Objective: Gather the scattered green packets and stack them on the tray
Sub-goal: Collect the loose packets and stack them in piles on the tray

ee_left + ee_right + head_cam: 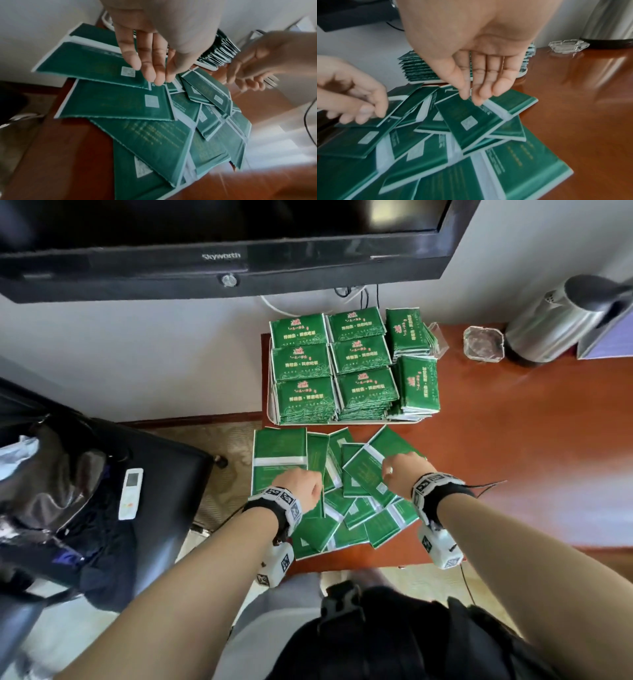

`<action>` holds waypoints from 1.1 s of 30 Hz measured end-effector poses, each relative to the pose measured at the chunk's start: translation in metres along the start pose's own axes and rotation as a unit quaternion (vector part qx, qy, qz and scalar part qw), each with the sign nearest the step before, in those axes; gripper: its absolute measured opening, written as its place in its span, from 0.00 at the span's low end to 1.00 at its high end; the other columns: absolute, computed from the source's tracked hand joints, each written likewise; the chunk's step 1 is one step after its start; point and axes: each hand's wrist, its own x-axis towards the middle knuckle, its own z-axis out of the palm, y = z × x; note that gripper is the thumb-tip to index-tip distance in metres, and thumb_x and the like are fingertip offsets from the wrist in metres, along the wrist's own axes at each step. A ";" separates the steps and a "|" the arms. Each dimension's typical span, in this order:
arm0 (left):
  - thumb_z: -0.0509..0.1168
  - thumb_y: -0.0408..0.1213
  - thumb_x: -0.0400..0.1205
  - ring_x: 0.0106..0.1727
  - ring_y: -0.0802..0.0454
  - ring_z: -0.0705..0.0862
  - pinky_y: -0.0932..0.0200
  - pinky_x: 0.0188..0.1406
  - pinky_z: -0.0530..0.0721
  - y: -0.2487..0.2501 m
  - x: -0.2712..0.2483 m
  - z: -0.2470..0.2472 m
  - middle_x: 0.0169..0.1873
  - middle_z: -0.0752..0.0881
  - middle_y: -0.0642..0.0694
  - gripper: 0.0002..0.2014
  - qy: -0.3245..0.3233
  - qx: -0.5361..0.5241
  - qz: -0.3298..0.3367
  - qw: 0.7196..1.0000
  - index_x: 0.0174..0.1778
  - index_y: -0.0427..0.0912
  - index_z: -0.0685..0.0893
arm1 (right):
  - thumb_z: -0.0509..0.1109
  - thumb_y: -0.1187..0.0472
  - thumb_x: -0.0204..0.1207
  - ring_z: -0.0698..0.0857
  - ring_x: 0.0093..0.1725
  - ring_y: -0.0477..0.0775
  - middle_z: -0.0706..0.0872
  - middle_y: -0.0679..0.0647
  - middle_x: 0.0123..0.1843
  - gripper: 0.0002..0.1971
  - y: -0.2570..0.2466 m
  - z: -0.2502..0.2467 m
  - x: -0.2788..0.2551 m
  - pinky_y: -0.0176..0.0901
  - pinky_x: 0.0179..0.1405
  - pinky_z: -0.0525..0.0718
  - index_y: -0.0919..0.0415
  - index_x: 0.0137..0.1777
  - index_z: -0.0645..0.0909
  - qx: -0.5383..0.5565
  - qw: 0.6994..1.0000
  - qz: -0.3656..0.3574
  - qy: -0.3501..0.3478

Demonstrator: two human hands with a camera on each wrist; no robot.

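Observation:
Several green packets [342, 518] lie scattered and overlapping, backs up, on the red-brown table [531, 457]. Behind them a white tray [270, 405] holds neat stacks of green packets [305, 395], faces up. My left hand [303, 487] hovers over the pile's left side; in the left wrist view its straight fingers [154, 73] touch the edge of a packet [96, 65]. My right hand [399, 472] is over the pile's right side, and its fingertips [477, 100] rest on the topmost packet [471, 121]. Neither hand grips anything.
A black television [219, 251] hangs above the tray. At the table's back right stand a glass ashtray [483, 342] and a steel kettle [555, 320]. A black chair [154, 474] with a white remote [131, 493] sits left of the table edge.

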 end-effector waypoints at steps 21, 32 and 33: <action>0.71 0.41 0.77 0.88 0.39 0.51 0.38 0.85 0.58 -0.040 -0.024 0.037 0.87 0.45 0.36 0.47 0.106 0.131 -0.072 0.983 0.88 0.39 0.51 | 0.65 0.57 0.80 0.50 0.87 0.70 0.45 0.69 0.88 0.43 -0.025 0.063 0.004 0.62 0.86 0.55 0.67 0.88 0.45 -0.104 0.989 -0.065 0.076; 0.67 0.40 0.83 0.88 0.41 0.48 0.41 0.87 0.54 -0.053 0.000 0.056 0.88 0.44 0.38 0.44 0.104 0.116 -0.048 0.987 0.88 0.39 0.47 | 0.63 0.57 0.83 0.47 0.86 0.77 0.42 0.75 0.86 0.44 -0.042 0.080 0.021 0.68 0.85 0.55 0.72 0.86 0.37 -0.120 0.992 0.001 0.041; 0.64 0.38 0.84 0.88 0.41 0.49 0.42 0.87 0.55 -0.054 0.000 0.058 0.88 0.46 0.38 0.40 0.116 0.112 -0.045 0.986 0.88 0.39 0.49 | 0.63 0.57 0.81 0.46 0.86 0.78 0.42 0.75 0.86 0.45 -0.044 0.082 0.021 0.68 0.85 0.55 0.72 0.86 0.37 -0.119 0.992 0.006 0.043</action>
